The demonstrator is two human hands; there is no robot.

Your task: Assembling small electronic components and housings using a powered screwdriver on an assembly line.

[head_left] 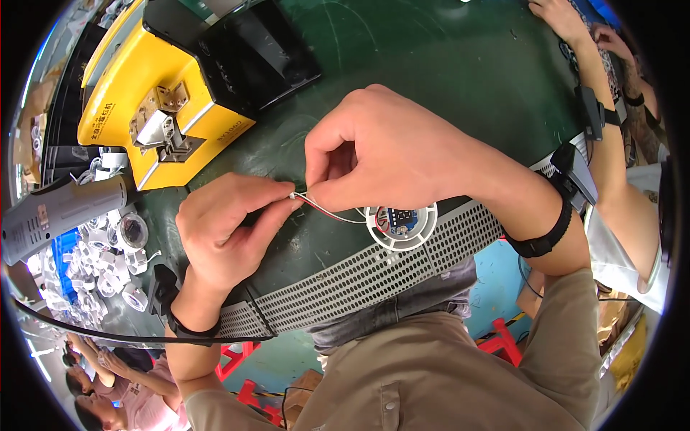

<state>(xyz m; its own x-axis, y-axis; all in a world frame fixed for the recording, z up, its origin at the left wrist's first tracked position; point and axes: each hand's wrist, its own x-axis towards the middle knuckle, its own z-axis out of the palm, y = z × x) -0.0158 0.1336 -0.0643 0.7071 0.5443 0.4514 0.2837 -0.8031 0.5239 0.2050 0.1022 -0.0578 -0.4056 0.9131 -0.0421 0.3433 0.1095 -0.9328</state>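
Observation:
At the ends of thin red and white wires (327, 213), my left hand (228, 228) pinches a small white connector (293, 195) between thumb and forefinger. My right hand (402, 147) is closed too, its thumb and forefinger meeting on the wires just beside the connector. The wires lead to a round white plastic housing (393, 244) below my right hand, close to the table's front edge. Inside the housing sits a blue circuit board (402, 221) with a small digit display. Part of the housing's upper rim is hidden by my right hand.
A yellow machine (165, 79) with a metal head and a black chute (251, 54) stands at the far left. Nearer are a grey handheld tool (65, 215) and a pile of white round parts (104, 266). A perforated strip (359, 269) edges the green table. Another person's arm (600, 93) reaches in at right.

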